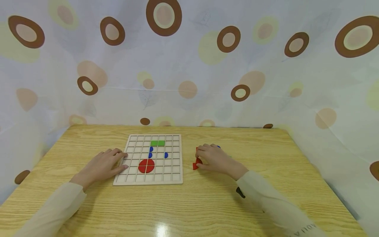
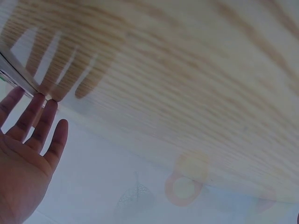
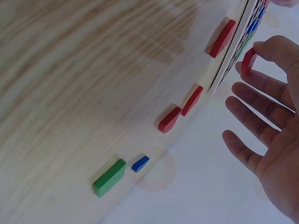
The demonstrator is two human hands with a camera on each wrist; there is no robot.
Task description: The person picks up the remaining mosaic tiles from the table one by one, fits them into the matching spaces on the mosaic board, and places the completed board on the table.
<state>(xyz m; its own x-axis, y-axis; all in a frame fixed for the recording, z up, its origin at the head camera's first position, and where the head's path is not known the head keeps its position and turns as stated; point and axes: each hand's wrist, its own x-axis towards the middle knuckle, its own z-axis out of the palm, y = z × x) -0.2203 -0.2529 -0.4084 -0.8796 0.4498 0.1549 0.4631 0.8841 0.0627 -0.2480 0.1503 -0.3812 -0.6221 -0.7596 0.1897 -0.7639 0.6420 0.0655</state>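
A pale square grid board lies left of the middle of the table. Several red quarter-round pieces form a circle in its cells, with three blue half-round pieces and a green strip farther up. My left hand touches the board's left edge, its fingers nearly straight. To the right of the board, my right hand pinches a small red piece between thumb and index finger, clear of the table in the right wrist view. Its other fingers are spread.
In the right wrist view, three red pieces, a green piece and a small blue piece lie on the table. A small black thing shows beside the right sleeve. Patterned cloth stands behind the wooden table.
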